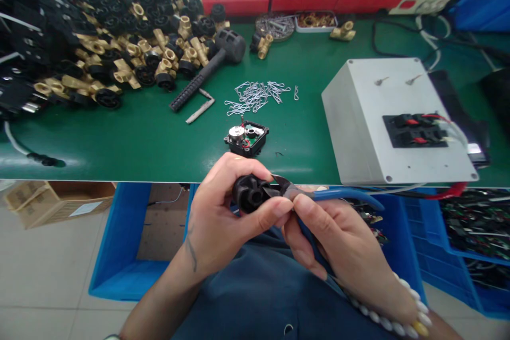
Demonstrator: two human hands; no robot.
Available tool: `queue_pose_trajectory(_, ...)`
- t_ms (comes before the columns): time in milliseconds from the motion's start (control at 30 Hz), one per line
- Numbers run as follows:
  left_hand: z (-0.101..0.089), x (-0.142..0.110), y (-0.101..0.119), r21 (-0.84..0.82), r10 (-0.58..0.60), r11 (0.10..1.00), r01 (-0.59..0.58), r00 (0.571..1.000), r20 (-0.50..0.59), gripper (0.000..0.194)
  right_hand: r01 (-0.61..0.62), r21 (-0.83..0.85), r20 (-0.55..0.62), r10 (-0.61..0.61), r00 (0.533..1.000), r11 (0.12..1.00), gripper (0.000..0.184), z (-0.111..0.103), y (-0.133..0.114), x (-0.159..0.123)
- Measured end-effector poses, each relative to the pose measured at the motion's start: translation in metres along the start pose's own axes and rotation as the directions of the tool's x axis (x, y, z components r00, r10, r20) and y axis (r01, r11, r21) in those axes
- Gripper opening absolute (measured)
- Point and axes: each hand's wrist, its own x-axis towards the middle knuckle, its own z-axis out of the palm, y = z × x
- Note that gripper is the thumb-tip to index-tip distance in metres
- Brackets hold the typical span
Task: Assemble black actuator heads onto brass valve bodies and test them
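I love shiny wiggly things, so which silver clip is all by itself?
The lone clip just right of the heap, on the green table. It touches no other clip; the others lie bunched together.

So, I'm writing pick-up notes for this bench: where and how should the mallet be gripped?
By its ribbed handle, probably best from above, fingers across it. It is slim and slants toward the near edge, while the bulky head lies close to the brass fittings.

Green worktop (151, 138), pale tiled floor (48, 281)
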Motion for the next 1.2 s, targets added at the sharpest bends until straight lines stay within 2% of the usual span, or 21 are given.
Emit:
queue_pose_trajectory(133,0.004,0.000,0.001,-0.029,-0.048,0.998,0.048,0.999,-0.003,0.020,0.056,-0.058,-0.017,-0.057,0.998,0.997,0.059,-0.001,0.000,0.001)
queue_pose_trajectory(400,0.007,0.001,0.001,-0.123,-0.047,0.991,0.048,0.999,0.005,0.021,-0.024,-0.024,-0.004,0.024,1.000,0.999,0.047,-0.002,-0.012,0.000)
queue_pose_trajectory(600,0.007,0.002,0.000,-0.120,-0.055,0.991,0.060,0.997,0.044,0.024,-0.074,-0.016,0.015,0.075,0.997,0.997,0.047,-0.005,-0.013,-0.001)
queue_pose_trajectory(733,0.007,0.001,-0.002,-0.087,-0.005,0.996,0.007,1.000,0.021,0.020,-0.049,0.013,0.005,0.048,0.999,0.999,0.046,-0.003,-0.009,-0.002)
queue_pose_trajectory(867,0.009,0.000,-0.003,-0.062,-0.014,0.998,0.013,1.000,-0.010,0.017,-0.029,0.002,-0.033,0.029,0.999,1.000,0.049,-0.002,-0.006,-0.001)
queue_pose_trajectory(1033,0.010,0.002,-0.002,-0.066,-0.031,0.997,0.029,0.999,-0.020,0.022,-0.073,0.009,0.040,0.073,0.997,0.997,0.048,-0.004,-0.007,0.003)
queue_pose_trajectory(1067,0.011,0.003,-0.003,-0.047,-0.056,0.997,0.055,0.998,-0.033,0.020,-0.048,-0.017,0.008,0.048,0.999,0.999,0.048,-0.004,-0.007,0.005)
queue_pose_trajectory(1133,0.014,0.003,-0.006,-0.023,-0.143,0.990,0.141,0.987,-0.073,0.018,0.057,-0.113,-0.162,-0.075,0.984,0.992,0.045,-0.006,-0.008,0.010)
queue_pose_trajectory(1200,0.017,0.002,-0.012,-0.044,-0.233,0.972,0.230,0.968,-0.092,0.027,0.141,-0.266,-0.337,-0.229,0.913,0.954,0.041,-0.011,-0.007,0.015)
